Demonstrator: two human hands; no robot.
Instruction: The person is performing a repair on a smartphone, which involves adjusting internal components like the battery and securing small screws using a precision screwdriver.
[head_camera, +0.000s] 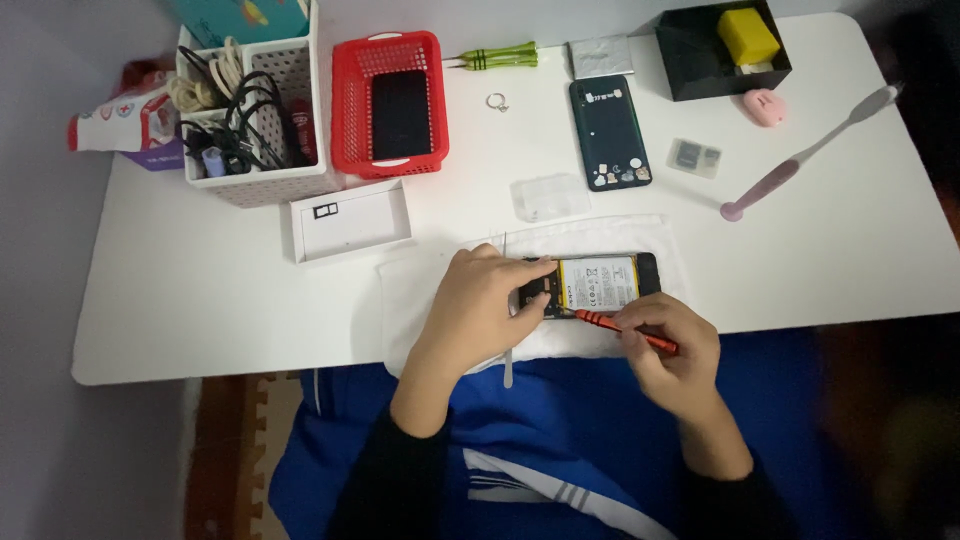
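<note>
An opened phone (600, 283) with its white battery exposed lies on a white cloth (420, 290) at the table's front edge. My left hand (478, 310) presses down on the phone's left end, fingers over its dark circuit area. My right hand (668, 350) grips a red screwdriver (625, 330), whose tip touches the phone's lower edge near the left end. A thin metal tool (507, 365) pokes out from under my left hand.
A dark phone back cover (608, 130), clear plastic case (550, 197), white tray (350, 220), red basket (392, 102) with a dark panel, white basket of cables (250, 120), green screwdrivers (495, 56), a black box (720, 50) and pink toothbrush (800, 160) lie behind.
</note>
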